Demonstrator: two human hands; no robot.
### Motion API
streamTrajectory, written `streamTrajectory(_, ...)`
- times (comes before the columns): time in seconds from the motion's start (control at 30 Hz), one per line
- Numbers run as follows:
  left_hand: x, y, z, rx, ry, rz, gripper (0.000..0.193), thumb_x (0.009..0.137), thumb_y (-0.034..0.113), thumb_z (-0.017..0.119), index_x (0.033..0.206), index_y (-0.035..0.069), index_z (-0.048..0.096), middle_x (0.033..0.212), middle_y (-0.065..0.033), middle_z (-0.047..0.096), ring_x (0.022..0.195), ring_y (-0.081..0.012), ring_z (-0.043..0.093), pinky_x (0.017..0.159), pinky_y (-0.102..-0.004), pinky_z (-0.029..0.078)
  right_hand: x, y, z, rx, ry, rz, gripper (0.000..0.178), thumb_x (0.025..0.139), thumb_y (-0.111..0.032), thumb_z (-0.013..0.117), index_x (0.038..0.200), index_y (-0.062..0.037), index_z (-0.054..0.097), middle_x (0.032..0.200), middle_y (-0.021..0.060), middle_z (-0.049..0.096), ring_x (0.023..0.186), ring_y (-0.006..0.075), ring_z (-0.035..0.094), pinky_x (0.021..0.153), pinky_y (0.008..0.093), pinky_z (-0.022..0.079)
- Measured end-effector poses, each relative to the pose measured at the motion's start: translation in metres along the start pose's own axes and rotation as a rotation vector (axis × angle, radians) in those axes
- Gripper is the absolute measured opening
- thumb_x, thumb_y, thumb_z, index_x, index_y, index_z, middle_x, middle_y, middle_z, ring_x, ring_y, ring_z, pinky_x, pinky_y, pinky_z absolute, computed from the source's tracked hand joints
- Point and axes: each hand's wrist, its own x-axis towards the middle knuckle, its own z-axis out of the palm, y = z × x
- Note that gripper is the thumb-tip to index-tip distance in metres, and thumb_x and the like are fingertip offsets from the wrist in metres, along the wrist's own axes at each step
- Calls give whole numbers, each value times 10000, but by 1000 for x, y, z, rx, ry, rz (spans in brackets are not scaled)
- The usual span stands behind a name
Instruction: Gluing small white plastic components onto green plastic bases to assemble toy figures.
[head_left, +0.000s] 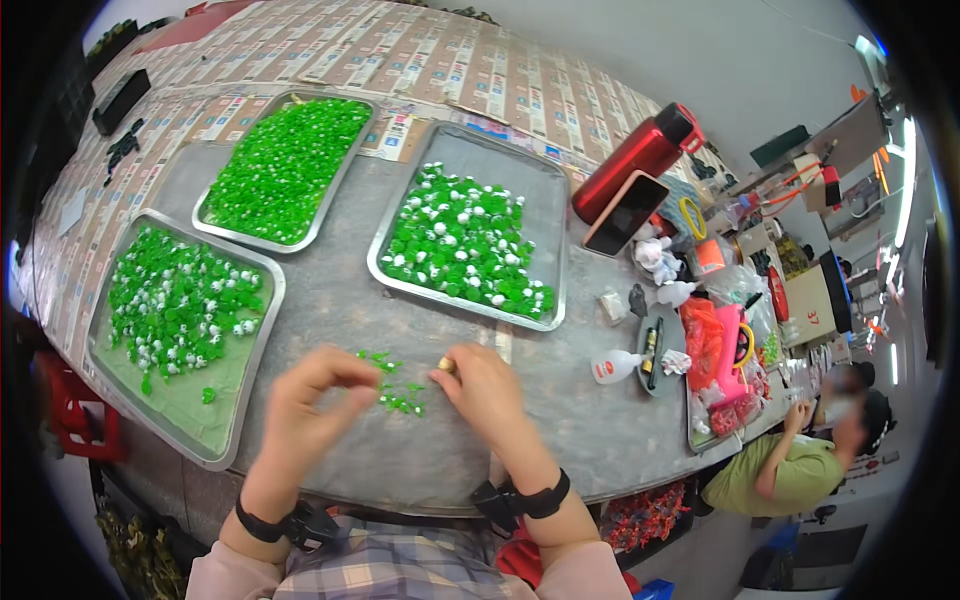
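Observation:
My left hand (pixel 315 400) hovers over the near part of the table, slightly blurred, its thumb and forefinger curled together in a pinch. Whatever may be between those fingertips is too small to make out. Closed round a small tan, rounded-ended object (pixel 446 366) is my right hand (pixel 485 392), resting low over the table; most of that object is hidden in the fingers. Between the hands lies a loose scatter of small green pieces with white bits (pixel 403 398). Beyond my right hand, a metal tray (pixel 540 180) carries a heap of green pieces with white balls (pixel 455 240).
At left stands a tray (pixel 255 400) of green-and-white pieces; behind it, another tray (pixel 368 125) is full of small green pieces. To the right are a red thermos (pixel 632 160), a phone (pixel 626 213), a white squeeze bottle (pixel 615 366) and a pink glue gun (pixel 730 350). Someone in green (pixel 780 470) sits farther right.

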Motion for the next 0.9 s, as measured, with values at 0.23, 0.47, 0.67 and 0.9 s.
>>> streamTrajectory(0.23, 3, -30, 36, -511, -238, -422, 173, 794, 108, 534, 929, -1, 538, 816, -47, 570, 740, -104, 547, 658, -229, 453, -7, -14, -27, 451, -20, 178, 131, 660, -105, 624, 698, -40, 517, 666, 67, 508, 646, 202, 500, 553, 301, 397)
streamTrajectory(0.47, 5, -29, 39, -977, -427, -658, 258, 814, 185, 511, 988, -6, 517, 819, -73, 575, 748, -118, 562, 664, -254, 486, -20, -33, -30, 624, 247, -64, 114, 660, -91, 630, 714, -41, 544, 684, 41, 466, 633, 163, 442, 542, 256, 368)
streamTrajectory(0.67, 3, -40, 36, -923, -280, -663, 199, 801, 149, 529, 944, 10, 529, 799, -61, 573, 709, -111, 558, 641, -252, 490, -35, -19, -29, 635, 508, 11, 157, 696, -92, 607, 819, -35, 527, 727, 52, 468, 666, 145, 439, 586, 252, 365)
streamTrajectory(0.9, 12, -39, 39, -937, -124, -600, 128, 799, 90, 517, 913, 35, 536, 800, -25, 550, 737, -91, 529, 689, -260, 466, -72, 99, -69, 426, 1036, 466, 277, 729, -130, 597, 951, -1, 493, 927, 78, 493, 817, 136, 457, 708, 247, 366)
